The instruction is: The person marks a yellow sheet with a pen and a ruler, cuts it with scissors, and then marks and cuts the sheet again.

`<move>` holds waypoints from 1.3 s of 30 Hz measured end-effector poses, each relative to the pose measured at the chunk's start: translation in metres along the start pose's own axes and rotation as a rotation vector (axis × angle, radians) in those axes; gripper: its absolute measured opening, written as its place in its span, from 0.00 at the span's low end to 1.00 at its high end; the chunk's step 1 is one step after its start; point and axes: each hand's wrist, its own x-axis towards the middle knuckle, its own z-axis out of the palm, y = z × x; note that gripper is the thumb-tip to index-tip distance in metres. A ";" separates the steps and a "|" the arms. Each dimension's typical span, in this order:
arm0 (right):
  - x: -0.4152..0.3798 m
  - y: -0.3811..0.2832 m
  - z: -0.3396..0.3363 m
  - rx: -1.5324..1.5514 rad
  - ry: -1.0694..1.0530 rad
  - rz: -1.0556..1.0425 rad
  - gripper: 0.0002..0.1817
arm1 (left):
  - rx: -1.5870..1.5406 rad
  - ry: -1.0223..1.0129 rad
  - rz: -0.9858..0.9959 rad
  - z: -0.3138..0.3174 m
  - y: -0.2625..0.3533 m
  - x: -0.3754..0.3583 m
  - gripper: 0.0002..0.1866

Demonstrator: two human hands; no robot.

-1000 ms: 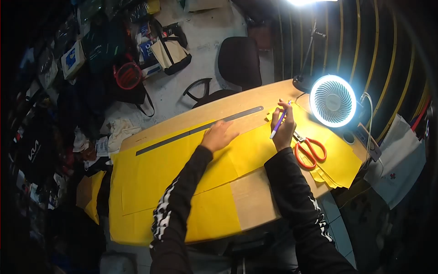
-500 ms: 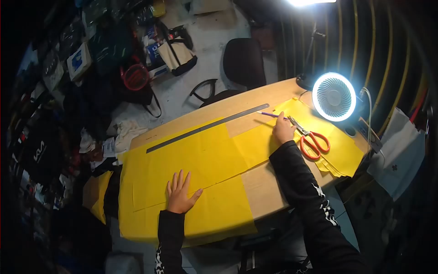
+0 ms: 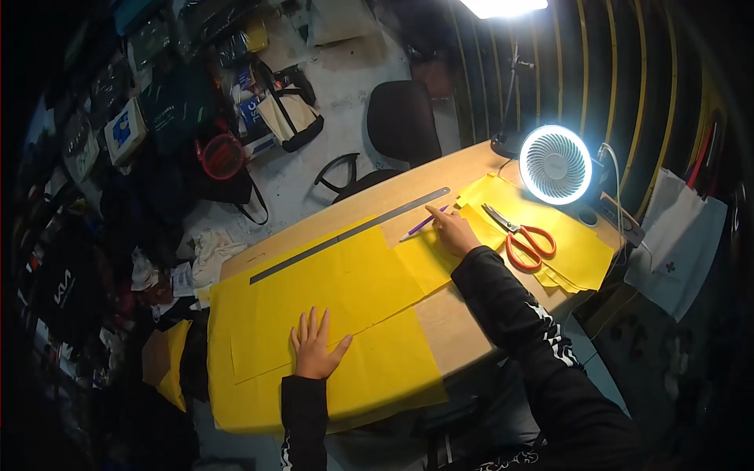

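Observation:
My left hand (image 3: 317, 351) lies flat with fingers spread on the yellow sheets (image 3: 275, 314). These look like fabric or paper, one piece on top of another. My right hand (image 3: 457, 231) is closed on a purple pen (image 3: 424, 224), whose whitish end points down and left, near the edge of the upper sheet. Behind it, a long grey metal ruler (image 3: 345, 238) lies slantwise across the sheet and bare wood. Just right of my right hand, red-handled scissors (image 3: 525, 239) rest on a yellow stack (image 3: 577, 255), their blades slightly apart.
A lit ring fan (image 3: 555, 165) and a lamp (image 3: 506, 6) stand at the wooden table's (image 3: 448, 334) right end. Beyond the far edge is a dark chair (image 3: 402, 122). Bags and clutter fill the floor at left; a white bag (image 3: 677, 243) hangs at right.
My right hand has moved left, away from the scissors, and turned the pen so its whitish end now points down-left. The left hand stays on the sheet. The camera view has shifted slightly.

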 end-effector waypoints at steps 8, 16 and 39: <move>-0.008 -0.004 -0.062 0.016 0.118 0.296 0.15 | -0.038 0.041 0.020 0.006 -0.002 0.002 0.43; -0.117 0.018 -0.163 -0.664 -0.134 0.538 0.18 | -0.014 0.050 0.030 0.007 -0.005 0.001 0.44; -0.150 -0.007 -0.197 -0.524 -0.060 0.505 0.18 | -0.126 0.188 0.004 0.013 -0.007 0.004 0.24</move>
